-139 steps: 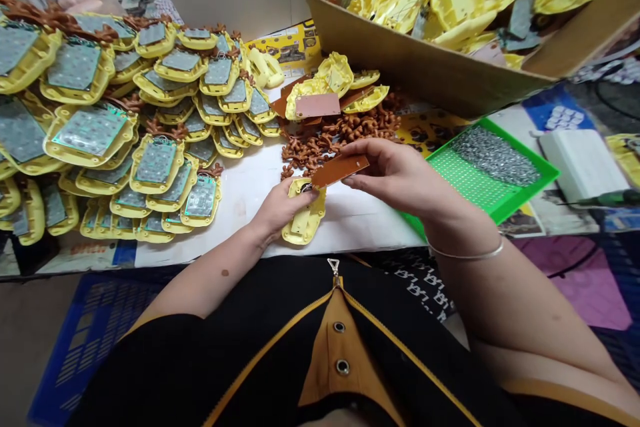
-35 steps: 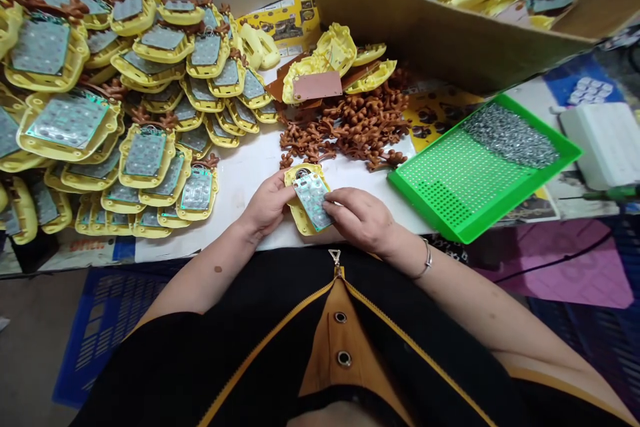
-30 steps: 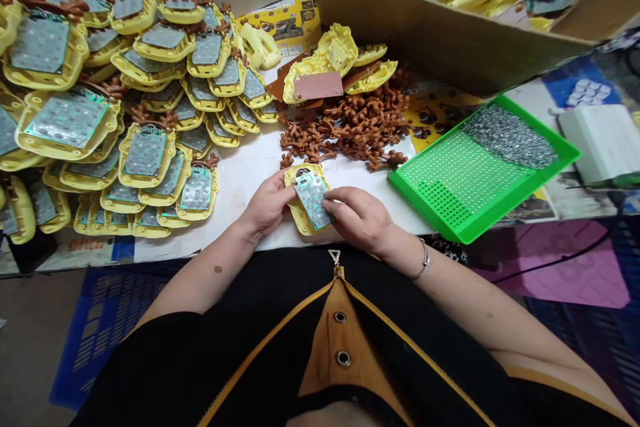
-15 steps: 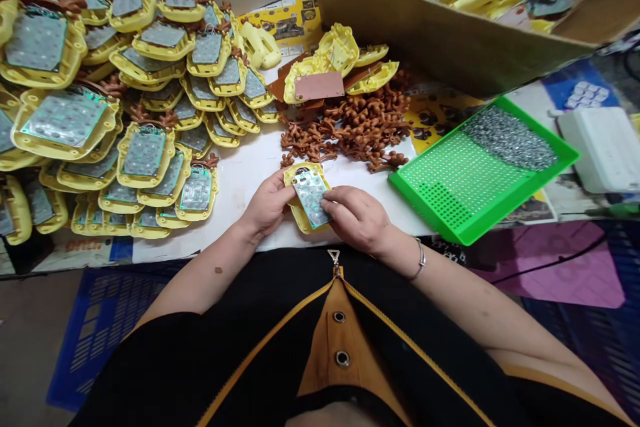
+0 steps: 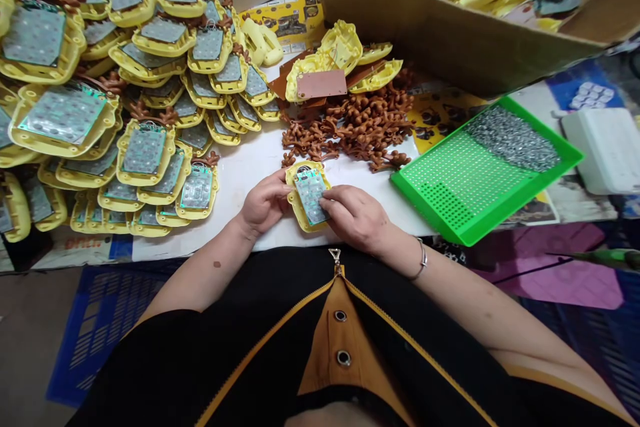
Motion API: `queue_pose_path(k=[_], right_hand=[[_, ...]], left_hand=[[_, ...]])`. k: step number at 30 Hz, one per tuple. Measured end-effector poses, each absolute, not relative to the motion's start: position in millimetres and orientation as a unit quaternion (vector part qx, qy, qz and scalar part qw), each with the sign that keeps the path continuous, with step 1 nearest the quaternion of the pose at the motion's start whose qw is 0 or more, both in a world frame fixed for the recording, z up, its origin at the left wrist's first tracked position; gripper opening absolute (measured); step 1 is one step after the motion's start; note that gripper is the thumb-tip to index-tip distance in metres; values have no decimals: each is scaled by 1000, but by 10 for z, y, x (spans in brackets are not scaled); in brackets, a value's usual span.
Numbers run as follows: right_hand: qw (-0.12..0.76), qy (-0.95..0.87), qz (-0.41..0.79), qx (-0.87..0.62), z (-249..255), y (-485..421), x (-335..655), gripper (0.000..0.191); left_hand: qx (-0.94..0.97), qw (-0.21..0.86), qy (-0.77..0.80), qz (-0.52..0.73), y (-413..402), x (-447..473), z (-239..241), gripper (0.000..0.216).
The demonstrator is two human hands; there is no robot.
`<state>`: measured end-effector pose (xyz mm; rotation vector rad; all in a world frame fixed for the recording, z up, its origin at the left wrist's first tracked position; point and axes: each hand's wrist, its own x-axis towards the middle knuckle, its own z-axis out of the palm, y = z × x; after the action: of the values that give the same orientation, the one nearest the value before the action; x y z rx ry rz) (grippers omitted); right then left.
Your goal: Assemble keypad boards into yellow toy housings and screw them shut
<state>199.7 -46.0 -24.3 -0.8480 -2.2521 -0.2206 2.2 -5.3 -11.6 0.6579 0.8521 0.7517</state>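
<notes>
In front of my body, a yellow plastic shell rests in my hands just above the white table top. My left hand grips its left edge, thumb on the rim. Inside the shell lies a circuit board with a grey rubbery sheet and green edges; thin wires show at its top. My right hand pinches the board's right edge with thumb and fingertips bent together. Just beyond the shell lies a heap of brown antler-shaped parts.
Stacked yellow shells with boards fill the left side. A green perforated tray holding many screws sits at right. Behind stand a cardboard box of yellow parts and a white box. A dark screwdriver-like tip enters at right.
The board now sits flatter and straighter within the shell; before, it was tilted. Both hands stay nearly in place. A pointed green tool has appeared at the right edge.
</notes>
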Motion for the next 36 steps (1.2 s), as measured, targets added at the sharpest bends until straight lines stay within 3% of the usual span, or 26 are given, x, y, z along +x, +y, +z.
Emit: queue_pose_path(k=[6,15,18,22,24,29,36], right_hand=[[304,-888,-92,-332,-222,-467,1964,26],[177,-916,60,-355,103,-541,1982,34],[203,-899,128,-366,196,-523,2013,47],[214,-888,103,-394,81,-426,1996,81],[212,-887,98,-398,-15,-378,1971,88],[269,-881,72,-382,-119,-335,1965,86],[298,-868,32,-395,-29,-385,2065,80]], left_hand=[[331,753,436,364,-62,114,-126,37],[319,757,438,366,-44,108,-129,36],[325,754,437,367,-62,104,-135,34],[364,735,430,377,-91,99,-147,40],[385,718,438,380,-93,95,-140,43],[409,679,449,412,-73,123,-39,51],[351,737,422,395,-129,265,91,50]])
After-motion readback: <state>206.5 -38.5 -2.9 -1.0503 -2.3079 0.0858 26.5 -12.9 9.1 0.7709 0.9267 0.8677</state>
